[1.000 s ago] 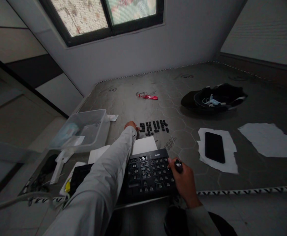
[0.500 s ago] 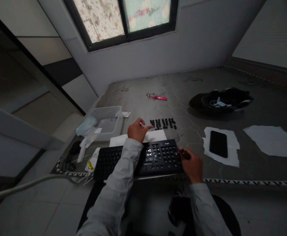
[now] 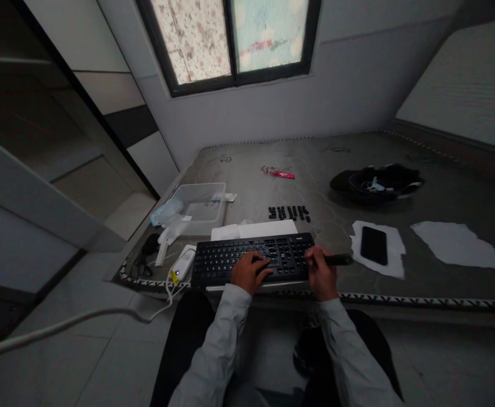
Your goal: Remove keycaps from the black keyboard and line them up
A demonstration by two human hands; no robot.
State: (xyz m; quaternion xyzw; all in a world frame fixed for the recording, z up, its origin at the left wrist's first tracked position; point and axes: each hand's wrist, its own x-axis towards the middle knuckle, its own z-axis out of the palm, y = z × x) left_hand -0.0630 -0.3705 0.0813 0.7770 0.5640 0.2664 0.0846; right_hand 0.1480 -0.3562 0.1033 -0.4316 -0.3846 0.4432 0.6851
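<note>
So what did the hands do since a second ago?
The left hand came back from the loose keycaps and now rests on the keyboard. The right hand kept hold of a dark tool, which now points right. The keycaps, phone and plastic tub lie where they did.

Left hand (image 3: 249, 271) has come back from the row of loose keycaps (image 3: 288, 212) on the far side of the white paper (image 3: 255, 229); it now rests on the keyboard (image 3: 213, 261), fingers on the keys right of middle. Right hand (image 3: 321, 274) has shifted from the keyboard's right part to its right edge; the dark tool (image 3: 336, 260) it grips now lies flat, pointing right toward the phone (image 3: 374, 245). View has tilted back: more window, floor and lap show.
</note>
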